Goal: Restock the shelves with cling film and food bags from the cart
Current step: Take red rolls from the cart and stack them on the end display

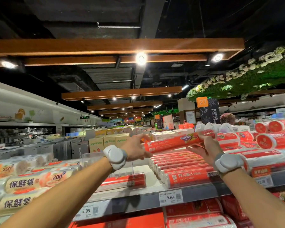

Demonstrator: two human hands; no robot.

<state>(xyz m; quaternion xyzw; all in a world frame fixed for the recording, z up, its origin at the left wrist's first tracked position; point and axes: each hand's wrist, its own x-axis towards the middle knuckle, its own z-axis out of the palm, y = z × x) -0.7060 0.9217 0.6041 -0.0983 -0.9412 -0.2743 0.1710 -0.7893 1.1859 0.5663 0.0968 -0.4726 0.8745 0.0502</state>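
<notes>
A long red roll of food bags point(174, 142) hangs level above the top shelf point(148, 176). My left hand point(136, 148) grips its left end and my right hand point(206, 145) grips its right end. Both wrists wear white bands. Below the roll lies a stack of several matching red rolls point(184, 168). A single red roll point(125, 180) lies in the compartment to the left, behind a clear divider point(92, 159). The cart is out of sight.
Cream food-bag packs point(23, 183) fill the shelf at left. Fatter red-and-white rolls point(270, 140) pile up at right. Price tags point(170, 197) line the shelf edge, with more red packs point(196, 216) below. Cardboard boxes point(109, 142) stand behind; a person's head point(227, 118) shows beyond.
</notes>
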